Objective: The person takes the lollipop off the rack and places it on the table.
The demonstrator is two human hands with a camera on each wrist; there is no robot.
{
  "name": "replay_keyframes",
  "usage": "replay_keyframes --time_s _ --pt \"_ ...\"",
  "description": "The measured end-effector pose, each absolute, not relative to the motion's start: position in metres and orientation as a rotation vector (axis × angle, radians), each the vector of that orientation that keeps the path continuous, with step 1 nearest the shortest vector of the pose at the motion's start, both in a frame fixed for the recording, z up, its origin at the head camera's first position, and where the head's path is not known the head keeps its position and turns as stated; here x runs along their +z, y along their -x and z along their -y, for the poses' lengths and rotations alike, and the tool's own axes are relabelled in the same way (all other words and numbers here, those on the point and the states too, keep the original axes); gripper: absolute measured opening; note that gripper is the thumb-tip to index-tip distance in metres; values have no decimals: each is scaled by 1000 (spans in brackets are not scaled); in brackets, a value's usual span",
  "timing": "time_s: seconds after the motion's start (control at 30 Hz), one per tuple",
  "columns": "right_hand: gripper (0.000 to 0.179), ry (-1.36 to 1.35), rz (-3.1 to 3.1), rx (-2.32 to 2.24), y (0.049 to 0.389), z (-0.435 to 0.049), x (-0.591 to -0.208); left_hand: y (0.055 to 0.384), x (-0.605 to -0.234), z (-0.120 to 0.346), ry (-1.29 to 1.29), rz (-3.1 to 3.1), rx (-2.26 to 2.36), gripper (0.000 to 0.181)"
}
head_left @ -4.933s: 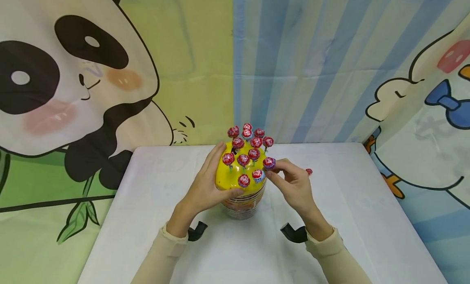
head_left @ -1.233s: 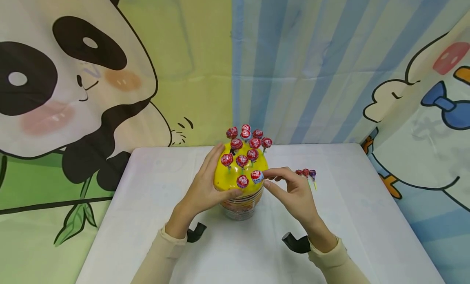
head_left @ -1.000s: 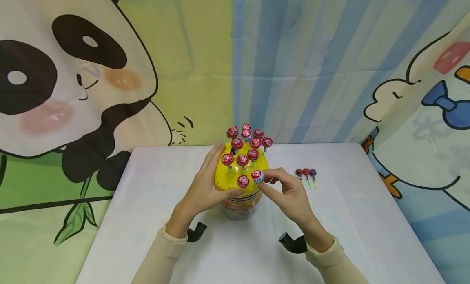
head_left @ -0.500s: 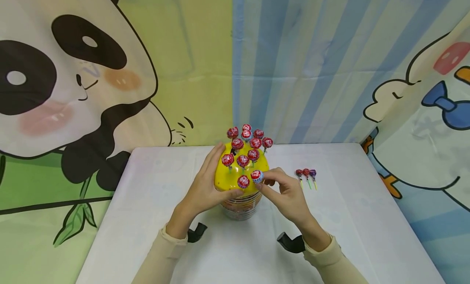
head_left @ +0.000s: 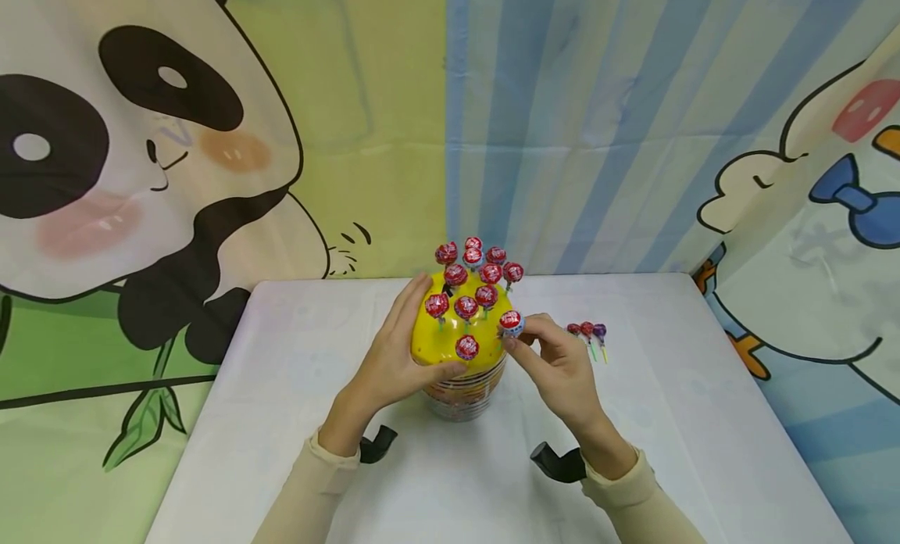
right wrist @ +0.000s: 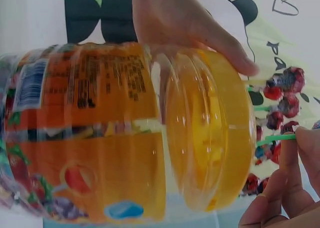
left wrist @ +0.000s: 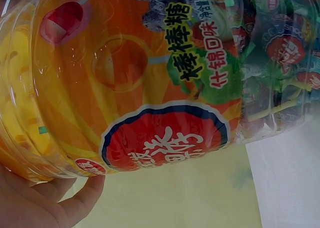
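A clear plastic jar (head_left: 460,407) with an orange label (left wrist: 125,63) stands upright on the table. Several red-wrapped lollipops (head_left: 466,307) stick up from its yellow lid (head_left: 432,342). My left hand (head_left: 394,352) grips the lid from the left, thumb across the front edge. Between thumb and forefinger, my right hand (head_left: 562,360) pinches a red-and-blue lollipop (head_left: 511,323) above the lid's right side. Its green stick (right wrist: 281,137) shows in the right wrist view, and the lower end looks just clear of the lid. More wrapped lollipops (left wrist: 285,51) fill the jar.
Several lollipops (head_left: 587,329) lie side by side on the white table (head_left: 654,419), right of the jar and behind my right hand. A black curved piece (head_left: 558,463) sits at each wrist. Cartoon-printed curtains (head_left: 380,137) hang behind the table.
The purple-and-red lollipop once at the lid's right edge is gone from it, and a purple one lies on the table. The red-and-blue lollipop has risen and moved right in my right hand.
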State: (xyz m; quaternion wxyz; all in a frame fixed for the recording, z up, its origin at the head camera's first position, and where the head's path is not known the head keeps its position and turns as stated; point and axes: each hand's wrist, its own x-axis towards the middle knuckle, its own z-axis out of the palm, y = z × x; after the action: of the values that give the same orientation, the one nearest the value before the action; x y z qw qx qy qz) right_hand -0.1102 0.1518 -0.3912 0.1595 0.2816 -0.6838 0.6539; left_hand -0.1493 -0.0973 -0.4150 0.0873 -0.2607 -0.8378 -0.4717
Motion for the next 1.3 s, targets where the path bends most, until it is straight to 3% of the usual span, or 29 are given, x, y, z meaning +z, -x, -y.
replay_keyframes --time_s 0.3,0.57,0.97,1.3 --pt "15 -599 1992 1875 114 -180 -400 149 -415 97 767 2504 -1396 115" --pt "15 -362 2092 1876 129 -228 -432 149 -414 97 775 2503 -1393 115" --pt "46 338 2495 1651 154 -315 -489 149 -415 97 770 2511 -1395 115" --pt "41 544 2740 1507 176 -354 -527 150 -416 97 774 2507 -1383 115"
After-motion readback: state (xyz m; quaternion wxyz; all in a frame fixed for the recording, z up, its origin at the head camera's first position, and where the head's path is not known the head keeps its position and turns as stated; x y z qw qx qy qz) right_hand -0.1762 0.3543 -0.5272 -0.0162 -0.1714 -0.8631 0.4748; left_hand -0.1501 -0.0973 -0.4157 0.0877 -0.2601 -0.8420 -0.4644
